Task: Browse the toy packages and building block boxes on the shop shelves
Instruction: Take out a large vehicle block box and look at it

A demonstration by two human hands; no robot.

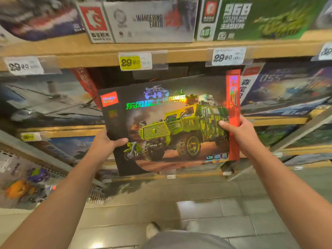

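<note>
I hold a large flat building block box [168, 123] in front of the shelves, its face toward me. It is dark, with a green armoured truck, a small motorbike and shiny holographic lettering. My left hand [106, 142] grips its lower left edge, thumb on the front. My right hand [239, 133] grips the right edge by the red stripe, thumb across the truck picture. The box tilts slightly, right side higher.
A wooden shelf edge [179, 54] above carries price tags reading 29.80 [130, 62]. Above it stand a grey "Wandering Earth" box [149, 20] and a green box [260, 17]. Warship boxes [287, 90] flank the held box. Bagged toys [23, 186] hang lower left. Tiled floor lies below.
</note>
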